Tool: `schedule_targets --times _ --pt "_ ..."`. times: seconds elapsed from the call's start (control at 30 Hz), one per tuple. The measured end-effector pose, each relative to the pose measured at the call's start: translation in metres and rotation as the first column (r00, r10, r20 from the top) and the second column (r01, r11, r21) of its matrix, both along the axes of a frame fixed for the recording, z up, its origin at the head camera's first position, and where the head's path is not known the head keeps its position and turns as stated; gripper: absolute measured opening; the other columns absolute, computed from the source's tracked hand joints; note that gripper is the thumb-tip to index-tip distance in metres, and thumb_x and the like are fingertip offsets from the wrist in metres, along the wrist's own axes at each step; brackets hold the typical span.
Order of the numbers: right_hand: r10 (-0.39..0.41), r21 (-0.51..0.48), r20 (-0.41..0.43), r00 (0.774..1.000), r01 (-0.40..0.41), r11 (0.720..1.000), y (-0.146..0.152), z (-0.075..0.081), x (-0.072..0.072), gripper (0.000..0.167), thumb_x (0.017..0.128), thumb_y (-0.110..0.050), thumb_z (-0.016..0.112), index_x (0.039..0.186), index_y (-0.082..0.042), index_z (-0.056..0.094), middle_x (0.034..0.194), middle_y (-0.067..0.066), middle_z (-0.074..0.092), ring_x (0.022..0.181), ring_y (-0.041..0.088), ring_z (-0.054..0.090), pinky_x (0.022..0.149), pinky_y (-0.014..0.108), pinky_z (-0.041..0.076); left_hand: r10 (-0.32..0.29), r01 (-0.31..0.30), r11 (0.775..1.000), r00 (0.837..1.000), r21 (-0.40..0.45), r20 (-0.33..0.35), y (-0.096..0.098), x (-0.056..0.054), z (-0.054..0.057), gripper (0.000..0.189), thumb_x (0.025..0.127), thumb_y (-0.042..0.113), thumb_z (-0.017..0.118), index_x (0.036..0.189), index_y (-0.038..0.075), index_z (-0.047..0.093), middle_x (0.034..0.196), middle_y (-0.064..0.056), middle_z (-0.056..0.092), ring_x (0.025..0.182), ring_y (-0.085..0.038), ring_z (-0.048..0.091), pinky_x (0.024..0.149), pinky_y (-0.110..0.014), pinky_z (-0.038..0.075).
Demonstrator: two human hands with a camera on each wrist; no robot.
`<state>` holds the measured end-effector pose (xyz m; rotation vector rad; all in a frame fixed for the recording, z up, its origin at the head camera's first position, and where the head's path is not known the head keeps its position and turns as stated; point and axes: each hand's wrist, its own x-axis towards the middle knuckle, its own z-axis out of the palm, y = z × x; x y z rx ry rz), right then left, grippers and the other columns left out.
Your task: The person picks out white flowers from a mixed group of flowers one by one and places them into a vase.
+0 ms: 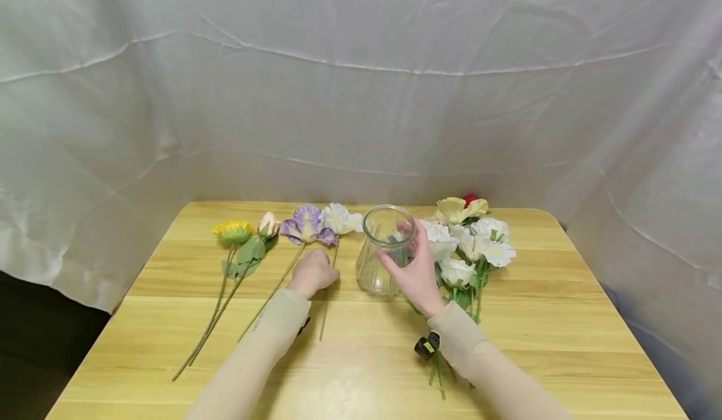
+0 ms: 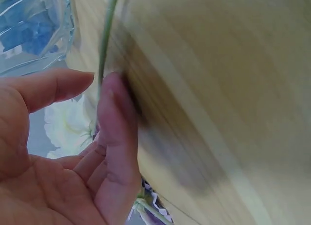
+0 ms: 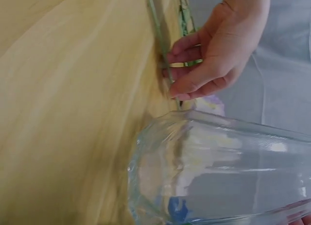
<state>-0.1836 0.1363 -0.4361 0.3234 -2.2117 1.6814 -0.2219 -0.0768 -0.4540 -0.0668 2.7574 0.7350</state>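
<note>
A ribbed clear glass vase [image 1: 372,268] stands upright on the table. My right hand [image 1: 416,276] holds it near the rim from the right, thumb in front and fingers round the far side. In the right wrist view the vase [image 3: 214,166] fills the lower right. My left hand [image 1: 313,273] is low over the table, left of the vase. In the left wrist view its thumb and index finger lie on either side of a thin green stem [image 2: 106,35], with a small gap at the thumb. That stem belongs to a white flower [image 1: 340,219] lying on the table.
Left of my left hand lie a purple iris-like flower [image 1: 307,222], a pink rosebud [image 1: 268,224] and a yellow sunflower [image 1: 233,232]. A heap of white flowers [image 1: 468,244], with a yellowish bloom [image 1: 454,209] and a red one [image 1: 470,200], lies to the right. A pale curtain [image 1: 361,113] hangs behind the table.
</note>
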Motion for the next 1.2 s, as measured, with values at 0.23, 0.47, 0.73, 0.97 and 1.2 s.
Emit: schedule_targets --times 0.23,0.47,0.73,0.97,1.2 --pt "0.013 0.022 -0.063 0.998 -0.011 1.000 -0.008 -0.004 0.001 0.083 0.085 -0.012 0.081 0.152 -0.008 0.034 0.145 0.018 0.053 0.138 0.034 0.049 0.119 0.057 0.039 -0.002 0.002 0.999 1.000 0.054 -0.006 -0.004 -0.001 -0.005 0.030 0.085 0.015 0.068 0.065 0.014 0.045 0.061 0.004 0.041 0.048 -0.007 0.034 0.049 -0.023 0.033" --pt "0.001 0.035 -0.061 0.998 0.001 0.999 -0.008 -0.004 0.002 0.082 0.084 -0.012 0.082 0.152 -0.009 0.035 0.144 0.017 0.054 0.137 0.033 0.050 0.118 0.057 0.040 0.047 -0.084 0.888 0.995 0.453 0.092 -0.014 0.001 -0.005 0.024 0.090 0.009 0.065 0.111 -0.003 0.065 0.104 -0.016 0.070 0.067 -0.013 0.068 0.066 -0.027 0.063" --pt "0.000 0.034 -0.079 0.997 0.003 0.999 -0.007 -0.006 0.000 0.082 0.084 -0.011 0.082 0.151 -0.011 0.036 0.143 0.020 0.055 0.136 0.034 0.051 0.118 0.057 0.040 0.015 -0.155 0.739 0.977 0.656 0.214 -0.022 -0.001 -0.005 0.029 0.094 0.007 0.063 0.120 -0.007 0.061 0.093 -0.008 0.066 0.065 -0.008 0.061 0.061 -0.016 0.058" --pt "-0.005 0.032 -0.100 0.995 0.008 0.999 -0.007 -0.008 0.000 0.082 0.084 -0.010 0.082 0.152 -0.009 0.035 0.142 0.021 0.055 0.135 0.034 0.051 0.116 0.057 0.042 -0.047 -0.147 0.643 0.972 0.752 0.230 -0.025 0.002 0.000 0.036 0.098 0.009 0.062 0.130 -0.005 0.056 0.091 -0.002 0.062 0.069 -0.007 0.059 0.063 -0.014 0.057" --pt "0.000 0.031 -0.121 0.993 0.004 1.000 -0.008 -0.010 -0.002 0.083 0.083 -0.009 0.082 0.152 -0.005 0.035 0.142 0.020 0.055 0.134 0.035 0.052 0.116 0.057 0.042 -0.074 -0.003 0.659 0.995 0.752 0.070 -0.034 0.003 0.013 0.033 0.100 0.008 0.059 0.129 -0.006 0.056 0.095 -0.008 0.067 0.071 -0.009 0.063 0.072 -0.024 0.062"
